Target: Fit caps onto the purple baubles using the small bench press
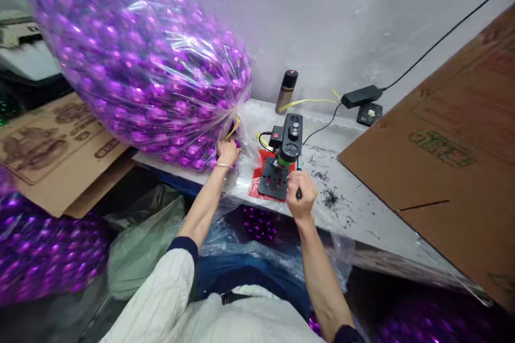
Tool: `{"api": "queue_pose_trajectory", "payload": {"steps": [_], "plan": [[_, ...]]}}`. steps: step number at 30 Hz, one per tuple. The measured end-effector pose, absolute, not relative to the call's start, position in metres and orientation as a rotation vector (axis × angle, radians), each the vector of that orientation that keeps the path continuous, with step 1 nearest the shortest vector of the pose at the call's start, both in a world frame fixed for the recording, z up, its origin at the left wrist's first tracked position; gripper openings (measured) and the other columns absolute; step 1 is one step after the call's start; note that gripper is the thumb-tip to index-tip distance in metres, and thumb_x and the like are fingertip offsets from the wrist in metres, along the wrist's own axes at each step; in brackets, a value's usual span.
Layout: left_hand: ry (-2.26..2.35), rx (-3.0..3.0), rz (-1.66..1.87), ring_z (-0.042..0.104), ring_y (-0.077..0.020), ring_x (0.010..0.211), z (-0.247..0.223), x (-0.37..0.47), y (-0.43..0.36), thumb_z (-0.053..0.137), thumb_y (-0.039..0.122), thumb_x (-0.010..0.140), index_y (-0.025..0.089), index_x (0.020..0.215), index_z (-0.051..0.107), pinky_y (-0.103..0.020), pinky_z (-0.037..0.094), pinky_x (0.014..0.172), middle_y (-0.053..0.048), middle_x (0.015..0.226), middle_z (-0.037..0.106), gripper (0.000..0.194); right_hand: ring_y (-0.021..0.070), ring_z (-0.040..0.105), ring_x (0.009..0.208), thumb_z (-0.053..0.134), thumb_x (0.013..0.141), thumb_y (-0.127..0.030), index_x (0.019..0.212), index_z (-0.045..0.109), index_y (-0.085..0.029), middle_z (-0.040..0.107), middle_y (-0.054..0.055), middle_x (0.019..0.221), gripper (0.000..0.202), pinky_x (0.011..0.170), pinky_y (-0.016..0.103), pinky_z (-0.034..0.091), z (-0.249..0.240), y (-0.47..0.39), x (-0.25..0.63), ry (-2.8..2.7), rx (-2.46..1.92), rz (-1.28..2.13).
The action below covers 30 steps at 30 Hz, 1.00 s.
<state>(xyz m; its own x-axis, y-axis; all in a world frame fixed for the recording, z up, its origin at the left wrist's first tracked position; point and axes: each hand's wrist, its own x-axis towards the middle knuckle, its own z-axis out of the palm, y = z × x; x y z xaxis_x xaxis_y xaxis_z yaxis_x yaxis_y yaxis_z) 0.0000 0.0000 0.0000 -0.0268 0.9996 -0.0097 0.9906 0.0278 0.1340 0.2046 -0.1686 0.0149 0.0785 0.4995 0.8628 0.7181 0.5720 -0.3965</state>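
Note:
My left hand is at the gathered mouth of a large clear plastic bag full of shiny purple baubles. Its fingers are curled and partly hidden, with purple showing at the fingertips; what they hold I cannot make out. A yellow tie hangs at the bag's neck just above. My right hand is closed in a fist around a black handle, right beside a small black bench machine. That machine has a green ring and stands on a black base plate over a red sheet.
Behind the machine stand a spray can and a black power adapter with its cable. Dark shavings lie on the white table. A large cardboard box leans in at right; flattened cardboard is at left.

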Motion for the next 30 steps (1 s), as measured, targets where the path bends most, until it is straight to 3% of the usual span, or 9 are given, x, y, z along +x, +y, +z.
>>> {"api": "queue_pose_trajectory", "payload": {"steps": [4, 8, 11, 14, 19, 25, 30], "plan": [[2.021, 2.09, 0.203, 0.06, -0.038, 0.127, -0.004, 0.0, 0.003, 0.052, 0.04, 0.098, 0.012, 0.138, 0.053, -0.055, 0.035, 0.111, -0.023, 0.125, 0.069, 0.048, 0.0129, 0.057, 0.068, 0.045, 0.094, -0.009, 0.075, 0.052, -0.021, 0.06, 0.002, 0.072, 0.023, 0.064, 0.026, 0.045, 0.015, -0.169, 0.204, -1.573, -1.057, -0.223], [1.728, 1.738, 0.894, 0.06, -0.033, 0.128, -0.01, -0.01, -0.008, 0.062, 0.033, 0.094, 0.019, 0.142, 0.049, -0.048, 0.045, 0.108, -0.018, 0.139, 0.061, 0.051, 0.013, 0.058, 0.068, 0.045, 0.094, -0.01, 0.075, 0.053, -0.022, 0.06, 0.002, 0.071, 0.024, 0.064, 0.026, 0.045, 0.016, -0.17, 0.204, -1.58, -1.051, -0.211], [1.365, 1.216, 1.31, 0.069, -0.0258, 0.111, -0.015, -0.018, -0.037, 0.066, 0.036, 0.092, 0.024, 0.142, 0.046, -0.042, 0.056, 0.097, -0.013, 0.137, 0.061, 0.055, 0.0131, 0.057, 0.068, 0.045, 0.094, -0.01, 0.073, 0.052, -0.022, 0.059, 0.001, 0.07, 0.025, 0.064, 0.027, 0.045, 0.021, -0.169, 0.204, -1.569, -1.05, -0.204], [1.038, 0.911, 1.281, 0.073, -0.0199, 0.094, -0.022, -0.014, -0.078, 0.074, 0.042, 0.086, 0.027, 0.139, 0.049, -0.039, 0.059, 0.09, -0.009, 0.123, 0.067, 0.06, 0.013, 0.056, 0.066, 0.044, 0.094, -0.011, 0.072, 0.051, -0.022, 0.059, 0.001, 0.068, 0.026, 0.063, 0.027, 0.044, 0.029, -0.167, 0.204, -1.536, -1.057, -0.192], [0.93, 0.78, 1.138, 0.072, -0.0208, 0.099, -0.043, 0.024, -0.125, 0.071, 0.05, 0.087, 0.024, 0.134, 0.056, -0.04, 0.059, 0.093, -0.008, 0.119, 0.07, 0.056, 0.0119, 0.054, 0.061, 0.044, 0.095, -0.013, 0.069, 0.049, -0.022, 0.056, 0.0, 0.064, 0.028, 0.061, 0.028, 0.041, 0.046, -0.162, 0.205, -1.515, -1.085, -0.205], [1.189, 1.187, 1.157, 0.067, -0.0252, 0.116, -0.069, 0.069, -0.123, 0.075, 0.042, 0.084, 0.018, 0.132, 0.06, -0.041, 0.051, 0.106, -0.011, 0.125, 0.07, 0.056, 0.0112, 0.051, 0.058, 0.044, 0.096, -0.014, 0.068, 0.05, -0.022, 0.055, -0.001, 0.061, 0.029, 0.058, 0.028, 0.038, 0.055, -0.161, 0.208, -1.574, -1.106, -0.248], [1.383, 1.656, 1.095, 0.066, -0.0301, 0.115, -0.076, 0.075, -0.116, 0.077, 0.044, 0.083, 0.017, 0.13, 0.061, -0.045, 0.052, 0.103, -0.014, 0.123, 0.07, 0.057, 0.0121, 0.055, 0.062, 0.043, 0.095, -0.013, 0.072, 0.054, -0.021, 0.059, 0.001, 0.065, 0.027, 0.061, 0.027, 0.041, 0.052, -0.165, 0.209, -1.603, -1.091, -0.248]]}}
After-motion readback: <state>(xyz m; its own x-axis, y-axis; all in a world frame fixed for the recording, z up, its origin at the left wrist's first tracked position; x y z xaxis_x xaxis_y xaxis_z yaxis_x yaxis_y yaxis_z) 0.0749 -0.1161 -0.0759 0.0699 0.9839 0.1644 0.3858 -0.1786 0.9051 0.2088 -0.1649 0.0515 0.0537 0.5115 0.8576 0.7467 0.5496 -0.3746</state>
